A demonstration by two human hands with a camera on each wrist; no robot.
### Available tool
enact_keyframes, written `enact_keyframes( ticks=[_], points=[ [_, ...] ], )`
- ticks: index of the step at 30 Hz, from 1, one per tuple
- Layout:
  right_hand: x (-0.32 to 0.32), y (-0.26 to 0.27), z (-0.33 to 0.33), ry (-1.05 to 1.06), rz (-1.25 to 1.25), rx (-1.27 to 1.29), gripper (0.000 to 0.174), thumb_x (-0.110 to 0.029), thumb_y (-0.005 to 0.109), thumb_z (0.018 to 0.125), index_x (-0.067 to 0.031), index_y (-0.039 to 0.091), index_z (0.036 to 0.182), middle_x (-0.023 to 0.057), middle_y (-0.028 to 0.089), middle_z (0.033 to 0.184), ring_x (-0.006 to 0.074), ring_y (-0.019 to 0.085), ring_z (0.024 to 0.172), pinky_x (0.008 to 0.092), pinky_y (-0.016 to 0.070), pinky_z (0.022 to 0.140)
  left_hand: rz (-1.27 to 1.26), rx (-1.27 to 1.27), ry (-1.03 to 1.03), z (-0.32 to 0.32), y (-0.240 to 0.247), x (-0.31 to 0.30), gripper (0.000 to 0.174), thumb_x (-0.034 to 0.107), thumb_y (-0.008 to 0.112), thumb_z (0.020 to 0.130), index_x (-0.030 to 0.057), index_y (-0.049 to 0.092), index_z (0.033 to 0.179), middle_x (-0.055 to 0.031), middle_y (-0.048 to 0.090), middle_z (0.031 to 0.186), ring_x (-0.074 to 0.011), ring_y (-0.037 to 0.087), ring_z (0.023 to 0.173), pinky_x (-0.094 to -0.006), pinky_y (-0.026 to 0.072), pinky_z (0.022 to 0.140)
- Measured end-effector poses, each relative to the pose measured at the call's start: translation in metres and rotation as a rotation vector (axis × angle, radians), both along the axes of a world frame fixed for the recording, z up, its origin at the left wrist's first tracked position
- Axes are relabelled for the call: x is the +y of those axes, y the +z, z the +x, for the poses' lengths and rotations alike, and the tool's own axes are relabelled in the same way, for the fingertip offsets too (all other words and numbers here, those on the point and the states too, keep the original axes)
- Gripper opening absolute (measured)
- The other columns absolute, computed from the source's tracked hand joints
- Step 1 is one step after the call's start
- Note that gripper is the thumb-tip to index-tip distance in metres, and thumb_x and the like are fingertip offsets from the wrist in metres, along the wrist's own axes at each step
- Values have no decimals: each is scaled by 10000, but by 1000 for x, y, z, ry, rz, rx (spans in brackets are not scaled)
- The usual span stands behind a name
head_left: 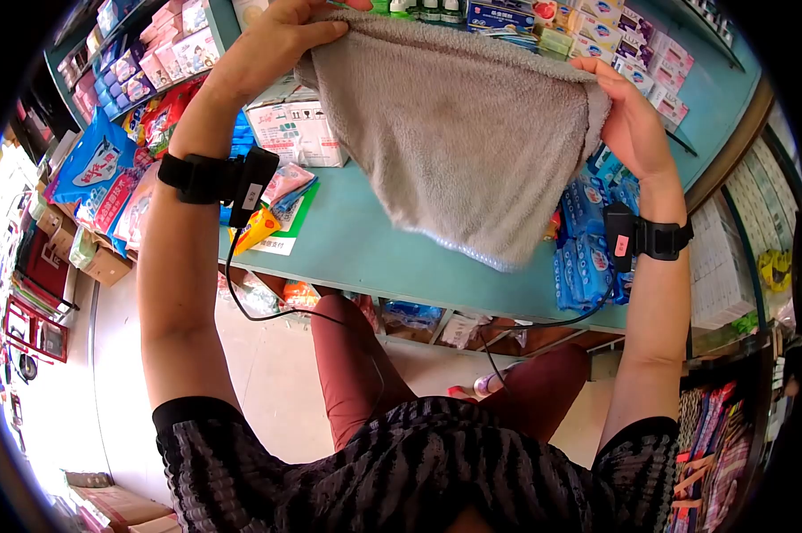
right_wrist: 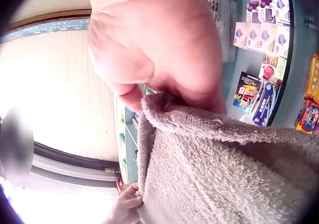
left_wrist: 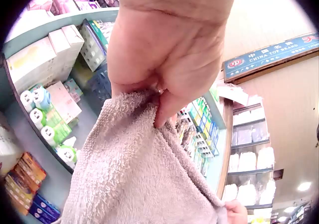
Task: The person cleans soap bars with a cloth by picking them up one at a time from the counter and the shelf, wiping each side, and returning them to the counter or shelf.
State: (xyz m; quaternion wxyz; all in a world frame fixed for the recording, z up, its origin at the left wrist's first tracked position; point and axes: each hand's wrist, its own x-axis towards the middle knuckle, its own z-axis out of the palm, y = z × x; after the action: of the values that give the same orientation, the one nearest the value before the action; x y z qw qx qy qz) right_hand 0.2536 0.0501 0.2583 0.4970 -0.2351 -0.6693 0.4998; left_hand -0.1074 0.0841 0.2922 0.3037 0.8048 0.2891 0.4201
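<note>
A grey fluffy towel (head_left: 458,133) hangs spread between both hands, its top edge stretched and its lower edge, with a pale bluish rim, over the counter. The left hand (head_left: 281,44) pinches one top corner; in the left wrist view the cloth gathers under the left thumb and fingers. At the opposite top corner, the right hand (head_left: 632,120) grips the towel, thumb and fingers closed around the bunched cloth (right_wrist: 209,129). In the right wrist view the edge looks doubled, with a gap between two layers.
Below the towel runs a green counter (head_left: 347,240). A white carton (head_left: 296,133) and a yellow packet (head_left: 257,229) stand at its left, blue wipe packs (head_left: 583,271) at its right. Shelves behind hold soap boxes (head_left: 596,35). Cables hang from both wrist cameras.
</note>
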Motion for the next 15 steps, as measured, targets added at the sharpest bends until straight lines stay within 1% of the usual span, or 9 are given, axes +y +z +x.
enact_keyframes(
  ticks=[3, 6, 9, 12, 15],
  points=[
    [2, -1, 4, -61, -11, -135, 380, -132, 580, 831, -51, 472, 1186, 16, 489, 1074, 108, 452, 1018, 251, 357, 890, 281, 242, 53, -8, -8, 15, 289, 153, 505, 903, 129, 548, 1188, 31, 550, 1075, -83, 477, 1037, -223, 338, 930],
    [7, -6, 4, -202, 60, -328, 377, -125, 592, 826, -51, 477, 1177, 24, 503, 1082, 103, 457, 1018, 243, 376, 861, 333, 289, 73, -9, -13, 22, 297, 128, 472, 915, 185, 552, 1195, 29, 552, 1100, -96, 477, 1062, -233, 335, 961],
    [8, -6, -5, -283, 163, -436, 334, -128, 606, 821, -45, 503, 1128, 25, 508, 1069, 79, 457, 987, 221, 376, 837, 334, 298, 156, -6, -17, 23, 311, 125, 471, 912, 209, 550, 1201, 11, 553, 1129, -126, 488, 1081, -250, 334, 986],
    [9, -2, -15, -309, 241, -487, 275, -155, 634, 810, -40, 546, 1044, 1, 531, 967, 54, 478, 876, 203, 388, 777, 302, 322, 194, -8, -14, 23, 324, 118, 471, 909, 216, 545, 1209, -7, 550, 1153, -150, 495, 1094, -258, 334, 1000],
    [9, 8, -12, -195, 152, -590, 235, -183, 655, 803, -42, 582, 976, -28, 550, 869, 41, 495, 795, 190, 398, 739, 367, 269, 143, -15, -14, 31, 333, 113, 472, 910, 217, 537, 1219, -4, 549, 1154, -136, 497, 1080, -253, 341, 985]
  ],
)
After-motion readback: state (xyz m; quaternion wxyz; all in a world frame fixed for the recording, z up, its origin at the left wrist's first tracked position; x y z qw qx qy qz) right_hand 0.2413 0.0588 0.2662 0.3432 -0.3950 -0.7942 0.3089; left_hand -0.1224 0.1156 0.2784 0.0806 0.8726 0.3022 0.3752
